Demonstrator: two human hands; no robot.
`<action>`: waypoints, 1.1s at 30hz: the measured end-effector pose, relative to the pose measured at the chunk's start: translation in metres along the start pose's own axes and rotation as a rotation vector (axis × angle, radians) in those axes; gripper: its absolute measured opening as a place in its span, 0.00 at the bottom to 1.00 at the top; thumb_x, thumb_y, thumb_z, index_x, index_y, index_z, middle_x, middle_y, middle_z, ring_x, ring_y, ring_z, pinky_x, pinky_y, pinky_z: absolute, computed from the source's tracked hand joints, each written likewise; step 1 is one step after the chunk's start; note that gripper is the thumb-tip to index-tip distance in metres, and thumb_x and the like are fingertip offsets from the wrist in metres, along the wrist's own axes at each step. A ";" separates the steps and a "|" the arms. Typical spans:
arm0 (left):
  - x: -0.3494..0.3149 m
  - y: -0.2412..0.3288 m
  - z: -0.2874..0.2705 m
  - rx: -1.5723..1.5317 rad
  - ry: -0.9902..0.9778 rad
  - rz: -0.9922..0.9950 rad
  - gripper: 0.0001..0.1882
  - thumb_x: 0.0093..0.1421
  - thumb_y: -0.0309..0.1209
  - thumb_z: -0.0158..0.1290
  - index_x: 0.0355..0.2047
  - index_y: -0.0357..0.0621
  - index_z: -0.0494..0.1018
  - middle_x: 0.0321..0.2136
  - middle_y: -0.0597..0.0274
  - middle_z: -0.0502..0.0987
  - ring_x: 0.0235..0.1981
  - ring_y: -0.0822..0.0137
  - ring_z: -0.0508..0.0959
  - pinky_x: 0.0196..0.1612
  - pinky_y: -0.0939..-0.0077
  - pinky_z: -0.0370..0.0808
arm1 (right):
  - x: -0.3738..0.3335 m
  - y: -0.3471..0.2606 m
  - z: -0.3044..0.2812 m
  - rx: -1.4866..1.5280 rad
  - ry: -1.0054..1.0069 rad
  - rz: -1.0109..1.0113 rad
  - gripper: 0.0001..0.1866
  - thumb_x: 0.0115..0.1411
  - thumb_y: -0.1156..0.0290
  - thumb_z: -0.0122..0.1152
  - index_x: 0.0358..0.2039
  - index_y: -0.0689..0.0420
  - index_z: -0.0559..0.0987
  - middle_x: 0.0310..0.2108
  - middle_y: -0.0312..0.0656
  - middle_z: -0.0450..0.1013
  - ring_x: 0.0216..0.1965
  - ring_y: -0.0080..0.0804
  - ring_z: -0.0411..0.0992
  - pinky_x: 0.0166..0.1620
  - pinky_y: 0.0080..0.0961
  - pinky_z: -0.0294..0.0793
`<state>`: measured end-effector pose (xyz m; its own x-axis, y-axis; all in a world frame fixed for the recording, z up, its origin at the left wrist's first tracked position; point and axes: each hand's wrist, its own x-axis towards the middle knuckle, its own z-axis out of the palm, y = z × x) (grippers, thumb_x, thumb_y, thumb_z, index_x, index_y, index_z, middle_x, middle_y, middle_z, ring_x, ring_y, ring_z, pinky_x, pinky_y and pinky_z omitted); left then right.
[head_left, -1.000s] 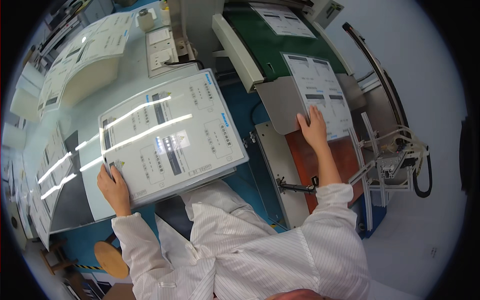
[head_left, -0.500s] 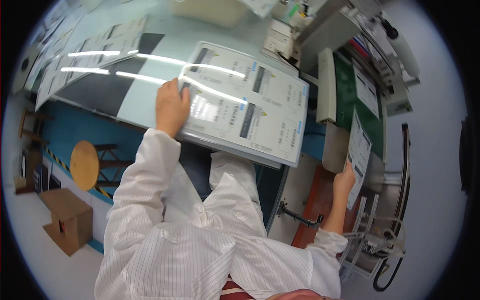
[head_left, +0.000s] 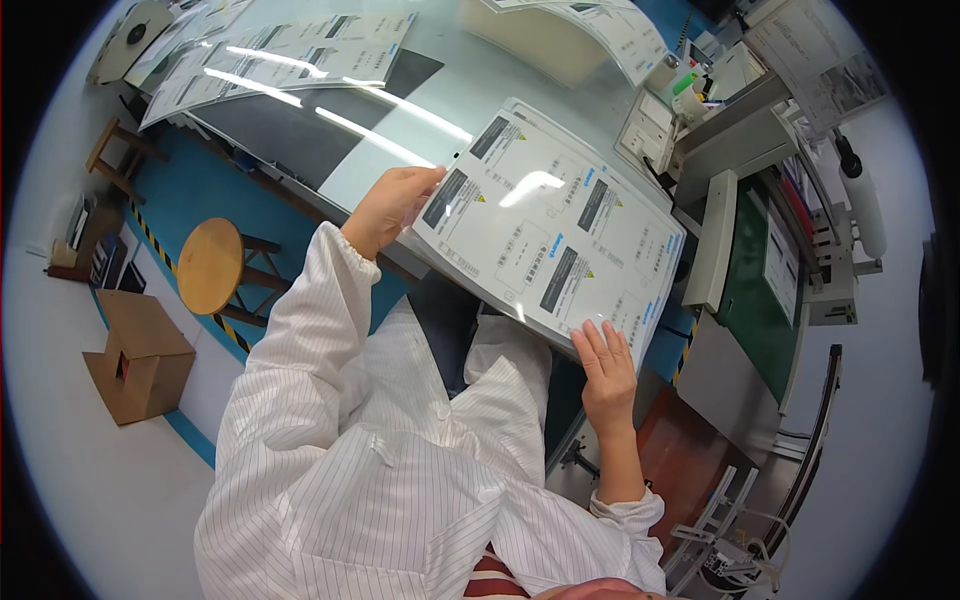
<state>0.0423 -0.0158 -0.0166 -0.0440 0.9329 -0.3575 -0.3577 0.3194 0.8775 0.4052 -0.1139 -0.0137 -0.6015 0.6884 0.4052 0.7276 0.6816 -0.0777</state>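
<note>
A worker's right hand point(head_left: 608, 388) is resting, fingers slightly spread, on the near edge of a stack of printed sheets point(head_left: 540, 225), which is lying at the near side of a glossy table point(head_left: 478, 75). The left hand point(head_left: 388, 208) is touching its left edge, whether pinching one cannot tell. Light, even pressure is probably best for keeping edges flush. Far right, a green belt point(head_left: 742, 325) is bearing another sheet point(head_left: 781, 265).

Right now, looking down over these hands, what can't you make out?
Palm of the right hand: head view, hidden by the back of that hand.
What lies beneath the printed sheet: head view, covered by the sheet itself.
Some of its print: head view, washed out by glare.
Far end of the curved sheet: head view, cut off by the top edge.
</note>
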 end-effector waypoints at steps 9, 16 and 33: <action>0.021 -0.001 -0.004 0.512 0.069 0.210 0.16 0.59 0.30 0.56 0.46 0.34 0.76 0.37 0.58 0.79 0.34 0.72 0.76 0.39 0.80 0.73 | -0.005 0.007 0.010 -0.062 -0.037 0.154 0.22 0.56 0.83 0.51 0.52 0.53 0.76 0.54 0.43 0.71 0.57 0.47 0.67 0.60 0.50 0.63; 0.024 -0.010 0.004 0.761 0.187 0.337 0.18 0.56 0.26 0.57 0.47 0.35 0.75 0.25 0.65 0.72 0.27 0.74 0.69 0.34 0.82 0.71 | -0.007 0.014 0.012 0.019 -0.088 0.156 0.23 0.57 0.82 0.52 0.54 0.56 0.73 0.57 0.45 0.69 0.60 0.46 0.65 0.62 0.49 0.59; 0.047 -0.035 0.009 1.198 0.312 0.638 0.16 0.60 0.27 0.51 0.48 0.37 0.72 0.43 0.50 0.72 0.36 0.61 0.74 0.41 0.72 0.73 | -0.010 0.057 -0.004 0.238 0.076 0.378 0.13 0.61 0.75 0.52 0.46 0.59 0.78 0.51 0.46 0.74 0.57 0.43 0.68 0.62 0.46 0.57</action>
<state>0.0615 0.0183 -0.0609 -0.1556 0.9454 0.2865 0.8032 -0.0478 0.5937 0.4539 -0.0831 -0.0182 -0.2760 0.8857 0.3734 0.7899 0.4303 -0.4369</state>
